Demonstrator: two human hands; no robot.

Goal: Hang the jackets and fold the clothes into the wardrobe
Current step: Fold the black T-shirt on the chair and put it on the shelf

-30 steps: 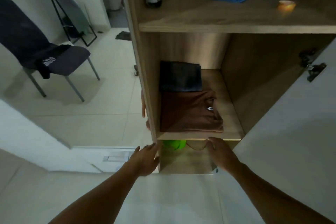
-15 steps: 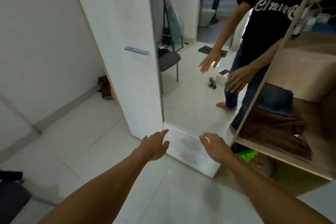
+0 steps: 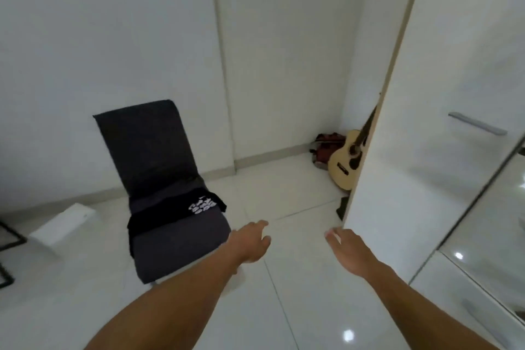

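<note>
Nearest, both forearms stretched forward over the glossy tiled floor (image 3: 298, 307). Left hand (image 3: 250, 241) fingers loosely spread, palm down, holding nothing, reaching toward the front right corner of the chair seat. Right hand (image 3: 345, 250) likewise spread and bare of anything, hanging just beside the lower edge of the white wardrobe door (image 3: 420, 128), not clearly touching it.

A little further, a dark padded chair (image 3: 153, 150) standing on the floor. Draped across the back half of its seat, a black garment (image 3: 170, 212) with a white printed logo near the seat's right edge, one end hanging over the left edge, another corner spilling off the right.

Probably light, limp and soft, with no stiffness to lift as one piece; likely to sag and unfold when raised. Best taken with both hands, pinched at the shoulders or the top edge if those can be found, otherwise gathered at the two overhanging ends. No breakage risk; slipping off the seat the only concern.

Hard to tell whether a shirt or a jacket: dark cloth on dark upholstery, outline blurred. Chair legs mostly hidden behind the left forearm.

Farthest, a guitar (image 3: 348, 162) in the corner, partly cut off by the door edge, with a reddish bag (image 3: 326, 148) behind it. Wardrobe interior not in view.
</note>
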